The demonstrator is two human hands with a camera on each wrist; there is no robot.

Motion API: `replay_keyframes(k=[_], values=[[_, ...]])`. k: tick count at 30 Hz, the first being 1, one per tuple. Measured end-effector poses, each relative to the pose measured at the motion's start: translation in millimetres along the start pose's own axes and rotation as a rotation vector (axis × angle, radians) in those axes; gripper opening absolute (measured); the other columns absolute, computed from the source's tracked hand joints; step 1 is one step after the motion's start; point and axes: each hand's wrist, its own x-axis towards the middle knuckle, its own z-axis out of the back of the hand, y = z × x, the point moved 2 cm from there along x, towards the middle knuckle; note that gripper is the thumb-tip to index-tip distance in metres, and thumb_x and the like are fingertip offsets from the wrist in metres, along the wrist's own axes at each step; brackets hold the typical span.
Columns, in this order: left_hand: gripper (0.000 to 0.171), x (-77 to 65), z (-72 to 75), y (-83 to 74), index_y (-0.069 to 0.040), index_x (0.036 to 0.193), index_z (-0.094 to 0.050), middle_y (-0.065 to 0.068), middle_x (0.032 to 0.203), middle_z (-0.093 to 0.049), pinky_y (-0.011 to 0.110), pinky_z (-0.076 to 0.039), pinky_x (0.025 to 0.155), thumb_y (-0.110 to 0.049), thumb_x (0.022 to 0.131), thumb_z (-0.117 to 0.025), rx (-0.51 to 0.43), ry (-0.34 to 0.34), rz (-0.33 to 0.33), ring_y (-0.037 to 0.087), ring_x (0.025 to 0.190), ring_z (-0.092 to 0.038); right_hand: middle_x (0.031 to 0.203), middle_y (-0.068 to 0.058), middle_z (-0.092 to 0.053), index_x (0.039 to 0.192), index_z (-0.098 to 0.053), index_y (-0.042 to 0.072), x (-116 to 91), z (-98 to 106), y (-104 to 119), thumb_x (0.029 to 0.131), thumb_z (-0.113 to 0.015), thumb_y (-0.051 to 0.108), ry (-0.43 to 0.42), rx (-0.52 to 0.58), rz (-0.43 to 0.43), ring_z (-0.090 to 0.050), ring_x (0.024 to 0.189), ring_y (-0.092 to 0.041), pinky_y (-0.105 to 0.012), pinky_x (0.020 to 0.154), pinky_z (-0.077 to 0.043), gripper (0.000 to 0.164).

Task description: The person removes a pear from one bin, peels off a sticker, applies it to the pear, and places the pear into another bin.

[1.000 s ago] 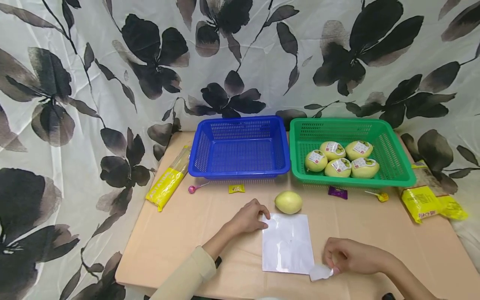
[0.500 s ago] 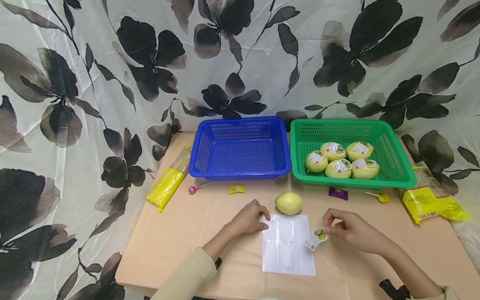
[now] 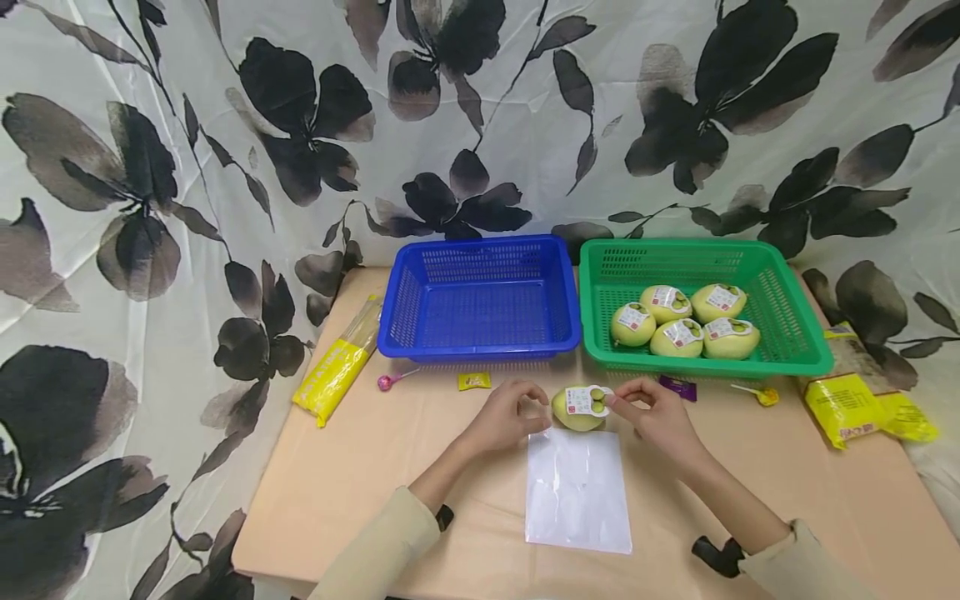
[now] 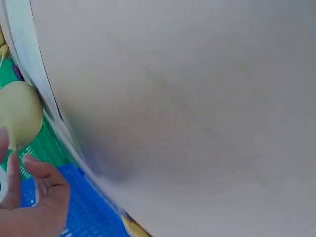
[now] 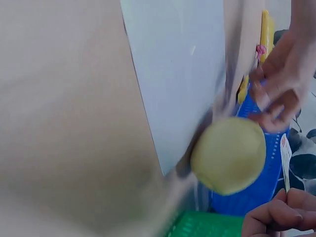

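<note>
A pale yellow-green melon (image 3: 572, 420) lies on the table just beyond a glossy white sheet (image 3: 577, 492). Over its top my right hand (image 3: 663, 421) pinches one end of a printed sticker (image 3: 581, 401). Seen edge-on in the right wrist view, the sticker (image 5: 286, 155) stands apart from the melon (image 5: 228, 155). My left hand (image 3: 512, 417) is at the melon's left side with fingers bent loosely. In the left wrist view its fingertips are close to the melon (image 4: 22, 111); whether they touch cannot be told.
A blue basket (image 3: 480, 350) and a green basket (image 3: 787, 300) with several labelled melons stand behind. Small sweets, including a yellow packet (image 3: 474, 381) and a purple one (image 3: 678, 387), lie before them. Yellow bags lie at left (image 3: 337, 362) and right (image 3: 843, 404).
My right hand has lifted the sticker off the sheet's lower right corner, turned its printed side up and brought it over the melon. My left hand has left the sheet's corner for the melon's side.
</note>
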Motion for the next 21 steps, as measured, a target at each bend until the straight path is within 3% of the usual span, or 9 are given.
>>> replay_keyframes(k=[4, 9, 13, 18, 21], values=[[0.052, 10.1, -4.1, -2.0, -0.016, 0.130, -0.066, 0.011, 0.128, -0.065, 0.023, -0.049, 0.079, -0.019, 0.084, -0.089, -0.076, -0.052, -0.026, 0.027, 0.097, -0.063, 0.096, -0.002, -0.064, 0.117, -0.061, 0.000, 5, -5, -4, 0.098, -0.075, 0.034, 0.007, 0.058, -0.051, -0.044, 0.055, -0.007, -0.025, 0.051, -0.042, 0.041], [0.076, 19.1, -9.4, -3.7, -0.018, 0.145, -0.055, 0.017, 0.140, -0.056, 0.020, -0.051, 0.070, -0.018, 0.080, -0.092, -0.114, -0.077, -0.032, 0.013, 0.079, -0.058, 0.091, 0.000, -0.064, 0.119, -0.060, 0.000, 10, -9, -6, 0.098, -0.074, 0.033, 0.025, 0.086, -0.067, -0.041, 0.052, -0.007, -0.025, 0.049, -0.040, 0.042], [0.079, 26.1, -13.5, -6.7, -0.020, 0.152, -0.051, 0.012, 0.143, -0.056, 0.020, -0.053, 0.068, -0.018, 0.083, -0.090, -0.086, -0.024, -0.037, 0.005, 0.074, -0.058, 0.084, 0.003, -0.065, 0.119, -0.060, -0.002, 14, -9, -8, 0.099, -0.073, 0.031, 0.025, 0.109, -0.081, -0.041, 0.052, -0.006, -0.024, 0.050, -0.040, 0.040], [0.075, 30.3, -18.4, -8.9, -0.023, 0.151, -0.053, 0.010, 0.132, -0.062, 0.018, -0.048, 0.075, -0.022, 0.085, -0.088, 0.011, 0.000, -0.040, 0.015, 0.089, -0.062, 0.081, 0.005, -0.064, 0.118, -0.060, 0.000, 17, -9, -11, 0.099, -0.073, 0.029, 0.020, 0.151, -0.119, -0.041, 0.051, -0.007, -0.026, 0.050, -0.039, 0.037], [0.081, 34.1, -19.6, -11.6, -0.023, 0.156, -0.047, 0.010, 0.139, -0.058, 0.021, -0.053, 0.076, -0.024, 0.086, -0.088, 0.044, 0.002, -0.063, 0.019, 0.092, -0.064, 0.082, 0.005, -0.064, 0.116, -0.059, 0.001, 19, -9, -14, 0.099, -0.073, 0.028, 0.006, 0.177, -0.133, -0.040, 0.051, -0.007, -0.026, 0.051, -0.039, 0.034]])
